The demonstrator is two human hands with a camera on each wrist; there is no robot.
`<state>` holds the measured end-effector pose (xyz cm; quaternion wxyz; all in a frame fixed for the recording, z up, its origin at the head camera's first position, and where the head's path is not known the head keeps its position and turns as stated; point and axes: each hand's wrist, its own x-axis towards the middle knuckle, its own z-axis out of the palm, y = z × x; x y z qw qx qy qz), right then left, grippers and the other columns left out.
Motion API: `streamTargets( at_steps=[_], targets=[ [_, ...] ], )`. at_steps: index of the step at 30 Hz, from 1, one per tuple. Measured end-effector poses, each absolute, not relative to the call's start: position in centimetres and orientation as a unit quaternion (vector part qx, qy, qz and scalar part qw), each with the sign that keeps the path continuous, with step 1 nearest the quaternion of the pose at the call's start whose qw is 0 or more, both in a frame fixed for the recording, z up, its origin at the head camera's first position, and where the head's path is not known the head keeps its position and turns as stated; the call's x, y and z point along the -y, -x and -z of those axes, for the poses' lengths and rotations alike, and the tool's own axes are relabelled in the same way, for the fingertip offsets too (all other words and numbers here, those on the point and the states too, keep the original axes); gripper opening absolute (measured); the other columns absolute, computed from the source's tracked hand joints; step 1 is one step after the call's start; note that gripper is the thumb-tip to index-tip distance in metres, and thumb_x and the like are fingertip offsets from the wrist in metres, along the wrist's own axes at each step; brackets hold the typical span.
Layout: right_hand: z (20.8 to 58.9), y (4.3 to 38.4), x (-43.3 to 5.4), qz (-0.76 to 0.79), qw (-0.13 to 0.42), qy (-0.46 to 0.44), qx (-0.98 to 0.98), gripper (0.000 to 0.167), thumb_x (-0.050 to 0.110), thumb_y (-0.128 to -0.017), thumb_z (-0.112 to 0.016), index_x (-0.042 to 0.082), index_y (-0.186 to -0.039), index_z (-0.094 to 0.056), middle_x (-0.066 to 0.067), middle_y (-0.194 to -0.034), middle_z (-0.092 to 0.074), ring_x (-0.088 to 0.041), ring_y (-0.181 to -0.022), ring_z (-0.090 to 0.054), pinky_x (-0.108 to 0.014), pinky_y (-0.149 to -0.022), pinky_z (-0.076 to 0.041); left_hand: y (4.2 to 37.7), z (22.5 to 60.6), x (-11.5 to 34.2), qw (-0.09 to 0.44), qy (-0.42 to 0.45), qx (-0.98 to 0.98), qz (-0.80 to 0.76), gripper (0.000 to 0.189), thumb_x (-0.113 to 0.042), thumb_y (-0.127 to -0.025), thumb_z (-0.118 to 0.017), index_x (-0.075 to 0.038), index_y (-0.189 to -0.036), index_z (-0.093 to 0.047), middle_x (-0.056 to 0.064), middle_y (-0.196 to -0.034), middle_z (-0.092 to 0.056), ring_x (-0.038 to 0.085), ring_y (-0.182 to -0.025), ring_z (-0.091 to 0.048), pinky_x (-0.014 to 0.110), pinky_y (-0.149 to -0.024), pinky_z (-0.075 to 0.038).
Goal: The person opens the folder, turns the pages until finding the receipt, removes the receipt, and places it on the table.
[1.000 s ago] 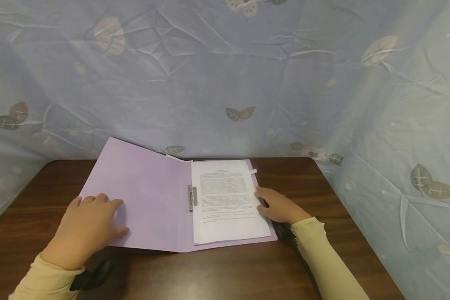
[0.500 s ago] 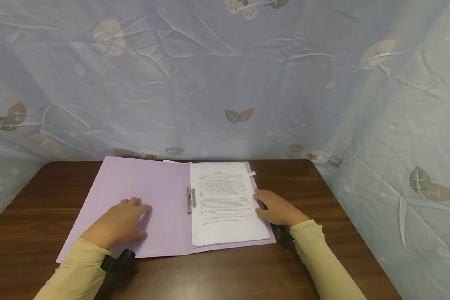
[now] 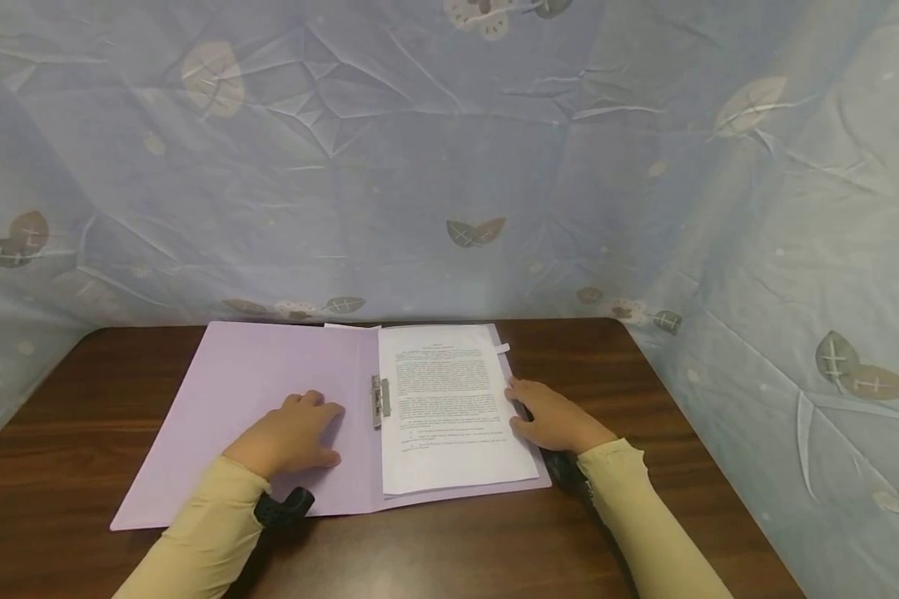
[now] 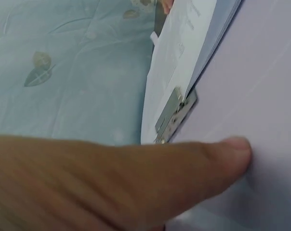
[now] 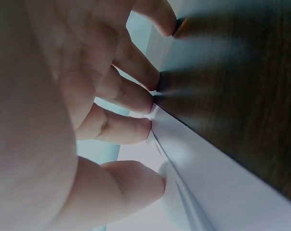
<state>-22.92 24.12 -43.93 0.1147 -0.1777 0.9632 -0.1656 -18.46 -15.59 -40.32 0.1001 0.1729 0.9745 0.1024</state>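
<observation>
Purple folder [image 3: 359,466] lies open on the table [image 3: 389,557]. Left hand [image 3: 288,433]?

Fingers relaxed, holding nothing, over its left cover [image 3: 225,374]; the clip [image 3: 376,403], just rightward, runs front to back.

Right hand [image 3: 558,414]?

Farther from the clip, fingers loose, touching the right edge of the papers [image 3: 449,399].

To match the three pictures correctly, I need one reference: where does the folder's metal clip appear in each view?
Head: the metal clip is below and slightly left of centre, at the left edge of the white sheets.
Left wrist: slightly right of centre, just above the left hand in the picture.
Right wrist: it is not in this picture.
Shared landmark: the white sheets, partly visible in all three.
</observation>
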Motion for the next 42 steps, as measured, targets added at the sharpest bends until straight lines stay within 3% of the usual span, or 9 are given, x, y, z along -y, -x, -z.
streamTargets(
  at_steps=[18, 25, 30, 38, 42],
  targets=[
    [43.8, 22.7, -24.1, 0.157, 0.111, 0.182, -0.964, 0.061, 0.025, -0.100, -0.061, 0.001, -0.154, -0.045, -0.018, -0.166, -0.033, -0.038, -0.154, -0.029, -0.056, -0.123, -0.025, 19.3, 41.3, 13.9, 0.101, -0.198, -0.966, -0.134, 0.074, -0.034, -0.077, -0.090, -0.004, -0.138, -0.061, 0.025, -0.138, -0.056, 0.046, -0.128, -0.053, 0.061, -0.104, -0.047],
    [43.6, 22.6, -24.2, 0.166, 0.097, 0.198, -0.961, 0.055, 0.022, -0.097, -0.065, -0.002, -0.145, -0.054, -0.024, -0.159, -0.041, -0.040, -0.147, -0.039, -0.057, -0.118, -0.034, 19.7, 41.6, 14.0, 0.110, -0.195, -0.965, -0.136, 0.082, -0.035, -0.076, -0.092, 0.001, -0.142, -0.059, 0.027, -0.142, -0.054, 0.048, -0.132, -0.051, 0.060, -0.108, -0.044],
    [43.5, 22.6, -24.1, 0.172, 0.100, 0.194, -0.961, 0.054, 0.022, -0.096, -0.066, -0.002, -0.144, -0.055, -0.024, -0.157, -0.042, -0.040, -0.146, -0.041, -0.057, -0.117, -0.036, 19.6, 41.7, 14.0, 0.118, -0.194, -0.965, -0.130, 0.082, -0.037, -0.077, -0.090, 0.001, -0.143, -0.058, 0.029, -0.146, -0.051, 0.050, -0.136, -0.047, 0.062, -0.109, -0.042],
    [43.6, 22.7, -24.0, 0.172, 0.108, 0.186, -0.961, 0.056, 0.023, -0.096, -0.067, -0.001, -0.146, -0.054, -0.023, -0.157, -0.042, -0.038, -0.145, -0.042, -0.057, -0.117, -0.036, 18.9, 41.5, 14.0, 0.107, -0.179, -0.970, -0.124, 0.085, -0.048, -0.075, -0.088, -0.005, -0.142, -0.061, 0.032, -0.149, -0.046, 0.055, -0.138, -0.042, 0.075, -0.104, -0.037],
    [43.6, 22.8, -24.0, 0.173, 0.108, 0.183, -0.962, 0.057, 0.023, -0.097, -0.068, 0.000, -0.147, -0.053, -0.022, -0.158, -0.042, -0.037, -0.145, -0.042, -0.056, -0.118, -0.036, 18.8, 41.5, 14.1, 0.109, -0.173, -0.969, -0.135, 0.093, -0.046, -0.073, -0.091, -0.004, -0.146, -0.053, 0.036, -0.148, -0.044, 0.058, -0.137, -0.040, 0.072, -0.104, -0.039]
  ],
)
